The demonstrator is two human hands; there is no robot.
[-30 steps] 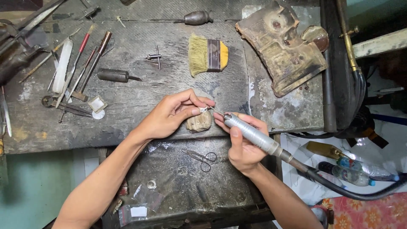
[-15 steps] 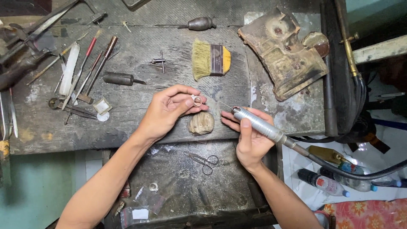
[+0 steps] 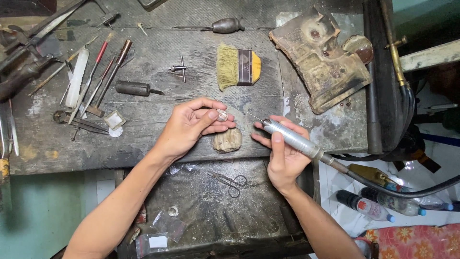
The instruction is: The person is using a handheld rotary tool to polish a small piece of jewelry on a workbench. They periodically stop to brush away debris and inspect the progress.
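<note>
Both hands, left (image 3: 194, 122) pinching, right (image 3: 282, 153) gripping, hover close together.

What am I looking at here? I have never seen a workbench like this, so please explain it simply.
This is one view from a camera worn on a person's head, looking down at their two bare hands over a worn, dusty workbench. The left hand pinches a small silvery ring. The right hand grips a metal rotary handpiece with a thin bit and a hose. Between the hands sits a rounded wooden peg. On the bench lie a yellow brush, files and small scissors.
</note>
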